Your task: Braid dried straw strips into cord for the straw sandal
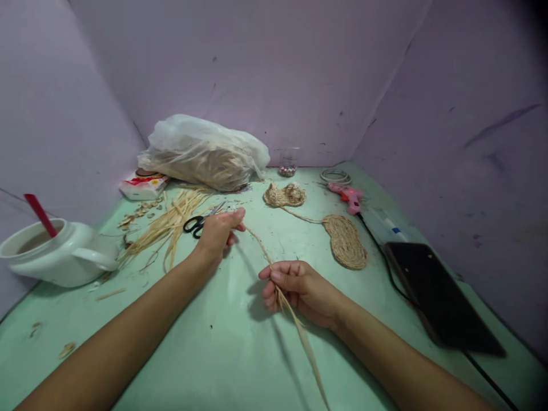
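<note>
One close head-worn view, forward and down over the table (222, 359)

A white pot (92, 245) is parked on the left of the green table (201, 365), with a red stick (40, 216) kinda stuck in it. Farther back, a red-and-white packet (143, 189) is tucked near the wall (265, 68). Back right, some grey cable (336, 181) is looped up, and a flat black device (445, 297) is plonked nearer the front.

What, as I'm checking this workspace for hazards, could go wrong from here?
The thin, tan, twisted fibre cord might unravel if the right hand slips. The left hand could catch the black-handled metal scissors lying close beside it. The pink plastic glue gun shows a red light; if hot, it may burn.
</note>
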The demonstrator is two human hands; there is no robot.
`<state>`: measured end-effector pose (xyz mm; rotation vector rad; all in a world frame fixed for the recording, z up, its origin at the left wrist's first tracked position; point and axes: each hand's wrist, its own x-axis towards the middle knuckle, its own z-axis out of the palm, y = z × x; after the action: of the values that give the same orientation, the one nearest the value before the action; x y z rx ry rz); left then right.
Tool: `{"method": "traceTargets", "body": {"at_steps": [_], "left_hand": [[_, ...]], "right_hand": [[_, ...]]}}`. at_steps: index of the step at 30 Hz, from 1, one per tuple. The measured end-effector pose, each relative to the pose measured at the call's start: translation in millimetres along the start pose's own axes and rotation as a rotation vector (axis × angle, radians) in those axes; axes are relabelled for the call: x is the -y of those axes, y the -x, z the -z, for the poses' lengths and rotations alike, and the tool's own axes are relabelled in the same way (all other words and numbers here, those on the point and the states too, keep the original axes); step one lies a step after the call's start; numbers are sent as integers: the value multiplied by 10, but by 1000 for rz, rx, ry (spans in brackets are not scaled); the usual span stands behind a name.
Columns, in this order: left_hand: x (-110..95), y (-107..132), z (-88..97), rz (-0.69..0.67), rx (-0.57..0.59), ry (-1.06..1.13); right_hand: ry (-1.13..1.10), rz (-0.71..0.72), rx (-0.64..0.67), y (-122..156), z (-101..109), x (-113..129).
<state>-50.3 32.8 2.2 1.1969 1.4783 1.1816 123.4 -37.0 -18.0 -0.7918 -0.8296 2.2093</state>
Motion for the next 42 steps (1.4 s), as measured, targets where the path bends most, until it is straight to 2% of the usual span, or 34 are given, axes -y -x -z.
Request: {"method": "traceTargets", "body": {"at_steps": [2, 3, 4, 5, 7, 9, 10, 13, 16, 19, 22, 28, 35, 42], "left_hand": [[-42, 59, 8, -147, -122, -139], [-78, 111, 9, -268, -150, -210], [-122, 176, 7, -402, -122, -280], [-168, 250, 2, -516, 2, -335], [-254, 404, -9, -616, 420, -426], [-308, 527, -20, -627, 638, -545], [-323, 566, -23, -625, 669, -599], [-341, 594, -29, -543, 584, -659], [-362, 568, -49, -211, 478, -541], [-369, 587, -105, 133, 475, -275], [-326, 653, -191, 298, 502, -20], [-186, 748, -337, 306, 535, 127], [-171, 747, -374, 317, 535, 29], [-369, 533, -159, 110, 303, -138]], "right_hand": [[-22, -2, -39, -2, 24, 24], [-25, -17, -39, 0, 41, 36], [-24, -40, -27, 2, 60, 46], [-19, -67, -6, 6, 78, 54], [-8, -109, 48, 13, 109, 67], [-7, -118, 91, 18, 128, 80], [-10, -117, 107, 18, 134, 89], [-41, -103, 111, 12, 135, 124], [-65, 53, -25, 2, 108, 149], [-18, 280, -209, -4, 65, 142], [56, 367, -226, -7, 34, 112], [92, 360, -205, -16, 26, 80], [68, 339, -225, 0, 41, 99], [-78, 326, -231, 72, 47, 232]]}}
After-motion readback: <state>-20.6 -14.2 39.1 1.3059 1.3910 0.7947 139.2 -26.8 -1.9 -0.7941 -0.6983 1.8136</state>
